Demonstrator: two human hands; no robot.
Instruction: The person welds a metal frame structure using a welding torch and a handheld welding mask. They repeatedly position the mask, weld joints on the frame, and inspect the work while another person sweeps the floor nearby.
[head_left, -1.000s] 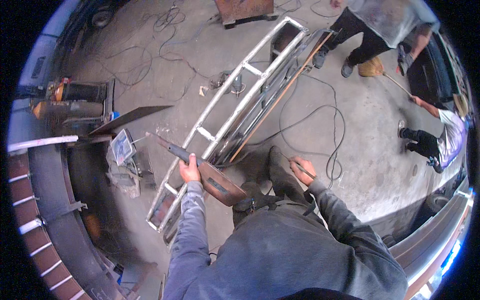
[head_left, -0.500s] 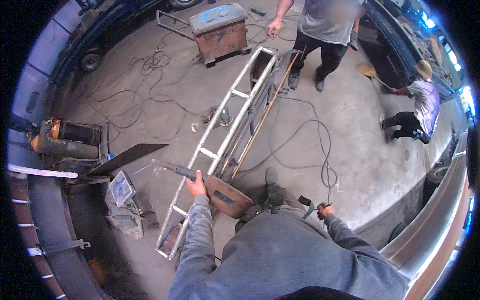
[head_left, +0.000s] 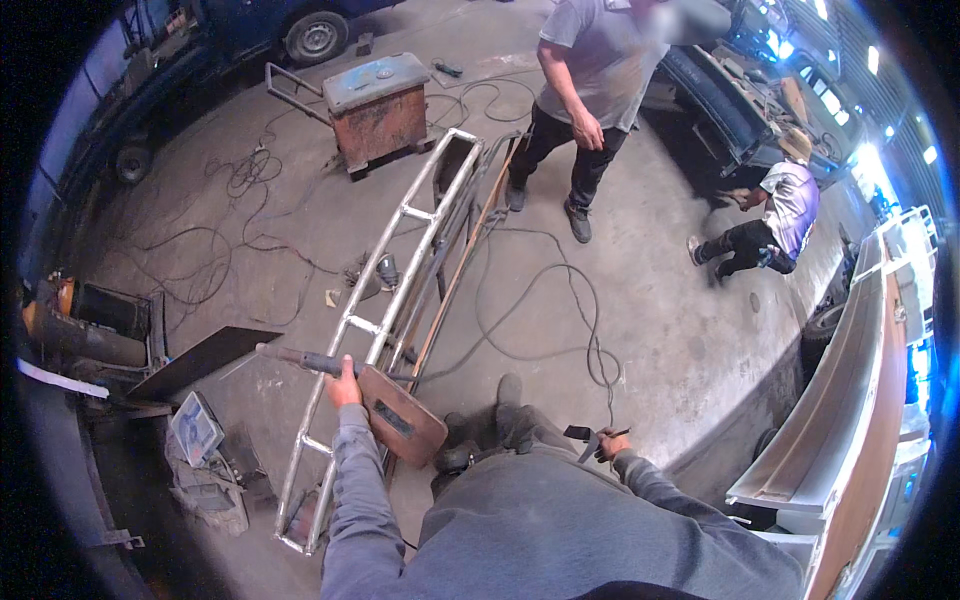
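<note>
My left hand (head_left: 344, 382) grips a grey cylindrical electrode holder (head_left: 318, 362), with a thin rod pointing left, and a brown hand-held welding shield (head_left: 405, 420) with a dark window. These lie over a long silver tubular frame (head_left: 362, 324) with crossbars; a thin orange-brown strip (head_left: 462, 260) runs along its right side. My right hand (head_left: 612, 445) is closed on a dark flat strip (head_left: 582, 436) with a thin piece beside it, at the right of my body. A black cable (head_left: 535, 270) loops on the concrete floor in front of me.
A co-worker (head_left: 590, 90) stands beyond the frame; another (head_left: 775, 210) bends at the right. A rusty wheeled box (head_left: 378, 125) stands behind. Gas cylinders (head_left: 90, 335), a dark plate (head_left: 200, 355) and a grey machine (head_left: 205, 480) sit left. Long metal panels (head_left: 820, 420) line the right.
The view has tilted up, showing vehicles behind. My right hand has moved rightward and lower, the dark strip now raised beside it. The nearer co-worker's arm hangs lower; my left hand keeps its grip.
</note>
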